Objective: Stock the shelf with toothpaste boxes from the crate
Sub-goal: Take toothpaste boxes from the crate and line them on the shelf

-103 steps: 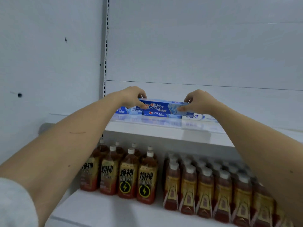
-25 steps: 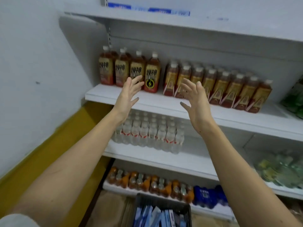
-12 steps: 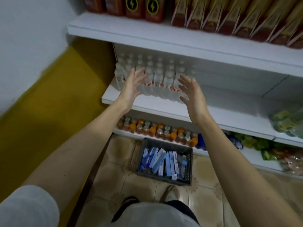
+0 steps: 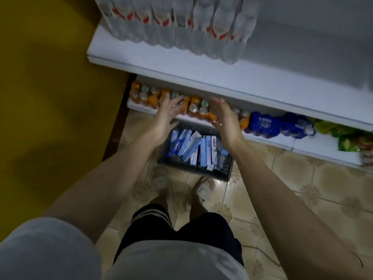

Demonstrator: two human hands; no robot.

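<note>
A dark plastic crate (image 4: 224, 170) stands on the tiled floor in front of the bottom shelf. Several blue and white toothpaste boxes (image 4: 191, 147) lie jumbled inside it. My left hand (image 4: 166, 116) hovers above the crate's far left corner with fingers spread and holds nothing. My right hand (image 4: 225, 118) hovers above the far right corner, palm turned inward, fingers straight, also holding nothing. The shelf where the boxes go is out of view above.
A white shelf (image 4: 201, 77) with clear water bottles (image 4: 181, 23) juts out above. Orange drink bottles (image 4: 198, 110) and blue packs (image 4: 262, 124) line the bottom shelf. My feet (image 4: 203, 188) stand just before the crate. A yellow wall (image 4: 50, 87) runs at left.
My hands left the toothpaste box on the top shelf and dropped, open, past the drink shelves. The view tilted down to the crate on the floor.
</note>
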